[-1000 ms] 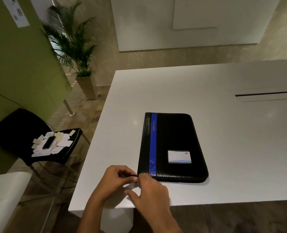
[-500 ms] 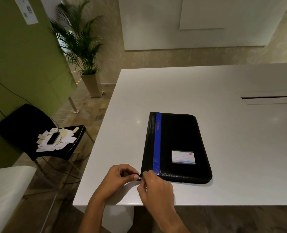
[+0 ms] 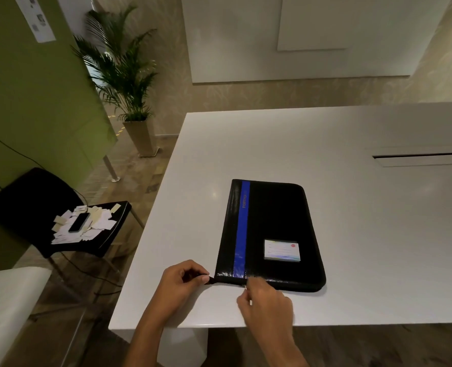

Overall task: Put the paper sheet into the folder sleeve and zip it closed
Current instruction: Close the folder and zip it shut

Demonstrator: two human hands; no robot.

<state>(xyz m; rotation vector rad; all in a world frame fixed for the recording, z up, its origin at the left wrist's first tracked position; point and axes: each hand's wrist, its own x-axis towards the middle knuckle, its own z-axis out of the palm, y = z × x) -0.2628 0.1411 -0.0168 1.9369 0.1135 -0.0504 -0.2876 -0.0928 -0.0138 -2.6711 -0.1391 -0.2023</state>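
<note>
Folder [image 3: 272, 231] flat on white table [image 3: 325, 133]; potted palm [image 3: 124, 75] behind.

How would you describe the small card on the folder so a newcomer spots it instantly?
On the white table lies a flat black zip folder with a blue stripe. The small white rectangular card sits on its cover, right of the stripe, toward the near edge. It is the only pale patch there, with a red dot.
</note>
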